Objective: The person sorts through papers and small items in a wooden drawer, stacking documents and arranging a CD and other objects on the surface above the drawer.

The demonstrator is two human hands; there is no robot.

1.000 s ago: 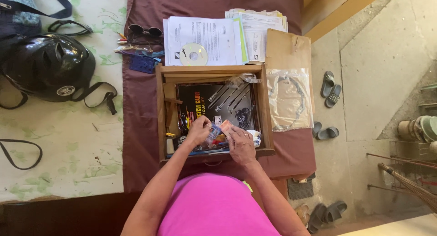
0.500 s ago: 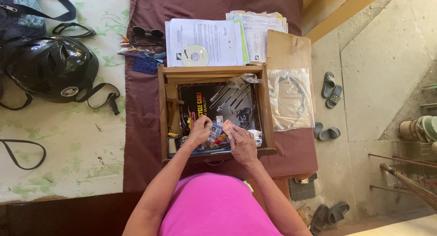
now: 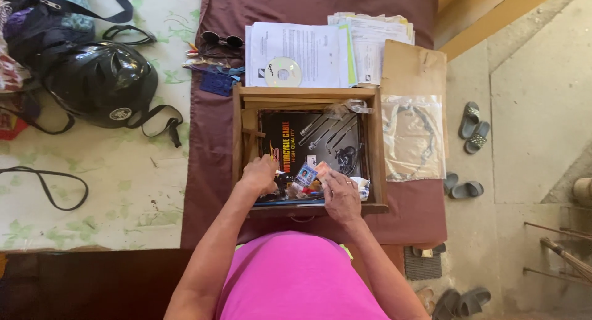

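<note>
An open wooden drawer [image 3: 237, 141] sits on a maroon cloth in front of me. A black cable package [image 3: 308, 135] lies inside it, with small loose items along the near edge. My right hand [image 3: 341, 198] pinches small cards at its fingertips: a blue one [image 3: 305, 174] and an orange one [image 3: 322, 169]. My left hand [image 3: 260, 175] is curled, knuckles up, over the drawer's near left part, just left of the cards. What its fingers hold is hidden.
A black helmet [image 3: 102, 79] and a dark bag [image 3: 49, 18] lie on the floral mat at left. Sunglasses [image 3: 222, 39], papers [image 3: 302, 42] with a disc [image 3: 283, 71], cardboard and a clear plastic bag [image 3: 412, 138] border the drawer. Sandals [image 3: 472, 127] lie on the concrete at right.
My left hand has come off the blue card and shifted left inside the drawer. My right hand keeps the cards. The whole view has slid to the right.
</note>
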